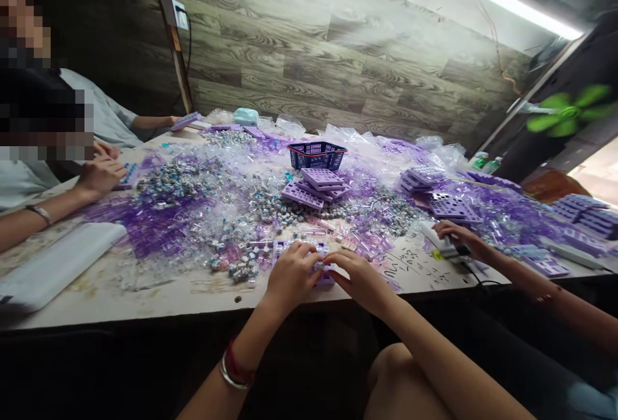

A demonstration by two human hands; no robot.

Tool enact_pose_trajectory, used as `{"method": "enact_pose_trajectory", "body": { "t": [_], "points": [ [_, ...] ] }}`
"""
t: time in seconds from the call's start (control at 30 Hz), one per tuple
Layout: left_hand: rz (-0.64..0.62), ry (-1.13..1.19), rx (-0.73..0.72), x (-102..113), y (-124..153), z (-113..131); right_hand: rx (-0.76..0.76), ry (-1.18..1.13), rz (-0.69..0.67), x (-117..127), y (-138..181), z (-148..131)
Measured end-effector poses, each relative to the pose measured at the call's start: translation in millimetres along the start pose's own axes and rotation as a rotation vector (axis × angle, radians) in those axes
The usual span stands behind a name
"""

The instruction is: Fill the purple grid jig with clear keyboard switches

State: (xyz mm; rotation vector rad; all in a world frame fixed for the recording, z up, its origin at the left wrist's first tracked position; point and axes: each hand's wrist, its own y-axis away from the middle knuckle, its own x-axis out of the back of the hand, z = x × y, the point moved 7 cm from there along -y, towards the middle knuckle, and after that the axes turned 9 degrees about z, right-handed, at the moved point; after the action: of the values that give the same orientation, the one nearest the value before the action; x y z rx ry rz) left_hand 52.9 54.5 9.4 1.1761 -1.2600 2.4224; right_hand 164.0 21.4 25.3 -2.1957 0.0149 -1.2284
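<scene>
My left hand (291, 276) and my right hand (360, 280) meet at the near edge of the table (168, 294), fingers curled together over a small purple plastic tray (324, 276). Both hands grip or press on it; the small part between the fingertips is too small to make out. Just beyond lies a heap of small grey and blue keyboard switches (241, 214) mixed with clear and purple plastic pieces. A stack of purple trays (316, 187) sits further back at the middle.
A dark blue basket (316, 154) stands behind the stack. A person on the left rests hands (99, 175) near the pile. Another person's hand (458, 236) on the right holds something white. More purple trays (584, 214) lie far right; a white flat slab (53, 265) lies near left.
</scene>
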Motion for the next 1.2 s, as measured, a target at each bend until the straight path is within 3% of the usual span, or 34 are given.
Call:
{"method": "enact_pose_trajectory", "body": {
  "t": [0.17, 0.37, 0.9, 1.07, 1.2],
  "points": [
    [0.005, 0.008, -0.014, 0.8, -0.6, 0.9, -0.06, -0.087, 0.04, -5.9, -6.3, 7.6],
    [0.004, 0.024, -0.005, 2.3, -0.2, 0.7, -0.212, -0.15, 0.184, 12.7, -1.9, 29.8],
    [0.018, -0.067, -0.069, -0.9, -8.7, 2.0, -0.238, -0.183, 0.169, 16.4, -5.0, 34.4],
    [0.028, -0.099, -0.127, -4.5, -11.4, 0.5, -0.247, 0.017, 0.21, 36.1, -8.0, 17.9],
    [0.045, -0.009, -0.127, -5.7, -13.5, -1.2, -0.295, 0.154, 0.434, 66.2, 2.0, -19.4]
  ]
}}
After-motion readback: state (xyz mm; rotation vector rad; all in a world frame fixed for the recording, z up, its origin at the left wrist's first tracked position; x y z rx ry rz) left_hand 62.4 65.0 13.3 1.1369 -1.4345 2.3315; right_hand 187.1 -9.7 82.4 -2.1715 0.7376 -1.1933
